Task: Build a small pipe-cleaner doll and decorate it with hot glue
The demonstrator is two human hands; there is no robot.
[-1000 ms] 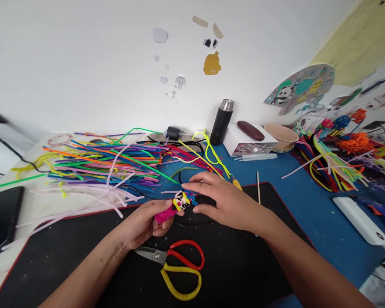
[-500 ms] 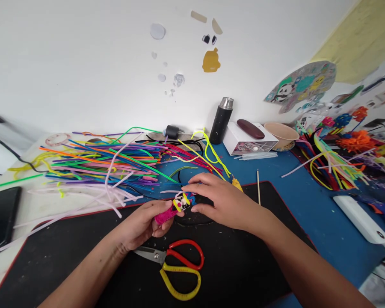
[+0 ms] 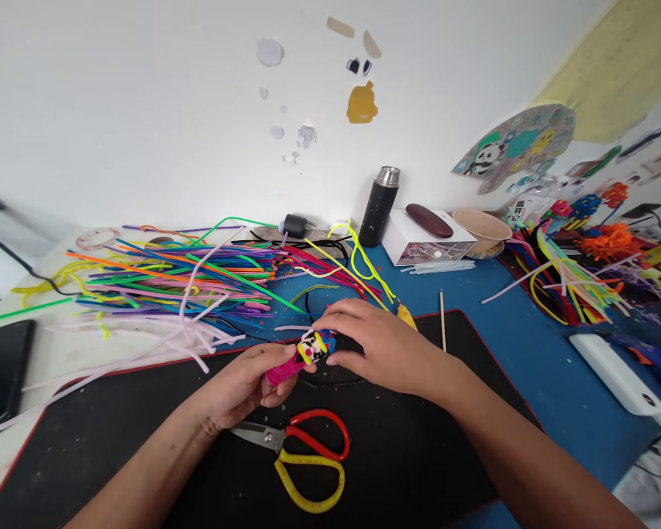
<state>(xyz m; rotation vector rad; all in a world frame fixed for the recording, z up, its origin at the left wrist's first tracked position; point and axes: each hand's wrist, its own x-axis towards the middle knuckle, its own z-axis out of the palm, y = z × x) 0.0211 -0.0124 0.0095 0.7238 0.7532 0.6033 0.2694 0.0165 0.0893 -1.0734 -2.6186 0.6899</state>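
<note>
A small pipe-cleaner doll (image 3: 311,347) has a pink body, a white, black and yellow head, and blue pipe cleaner (image 3: 328,340) at its top. My left hand (image 3: 258,373) is closed around the pink body and keeps the doll tilted. At the blue top, my right hand (image 3: 372,344) curls its thumb and fingers about the blue pipe cleaner; the exact contact is partly hidden. Below the hands, scissors (image 3: 312,457) with one red and one yellow handle lie on the black mat (image 3: 407,455).
Many coloured pipe cleaners (image 3: 181,272) are heaped at the left back. A black flask (image 3: 379,209), a white box (image 3: 427,239) and a bowl (image 3: 482,229) stand by the wall. At right are more pipe cleaners (image 3: 573,279) and a white power strip (image 3: 617,375). A thin stick (image 3: 442,319) lies behind my right wrist.
Both hands keep nearly the same place around the doll. The fingers of my right hand have shifted slightly at the blue top. The view has moved a little.
</note>
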